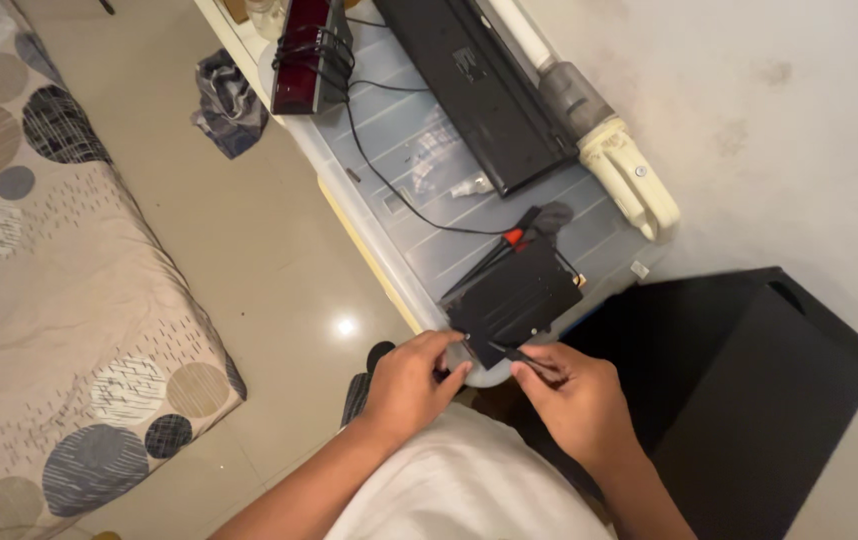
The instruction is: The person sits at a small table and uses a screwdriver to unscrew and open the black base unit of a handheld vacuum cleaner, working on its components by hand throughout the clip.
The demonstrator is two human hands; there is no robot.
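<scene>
A flat black rectangular panel (517, 296) lies on the translucent lid of a plastic storage box (419, 210), at its near corner. My left hand (414, 385) pinches a small grey piece at the panel's near edge. A thin dark tool (521, 357) is gripped in my right hand (571, 395), its tip touching the panel's near edge. Thin black rods with a red tip (512, 238) lie just beyond the panel.
On the lid farther away lie a black keyboard (479, 85), a dark red device (307, 55) with a black cable (389, 185), and a cream pipe fitting (629, 180). A black box (749, 390) stands at right. A patterned mattress (59, 300) fills the left; crumpled cloth (224, 100) lies on the floor.
</scene>
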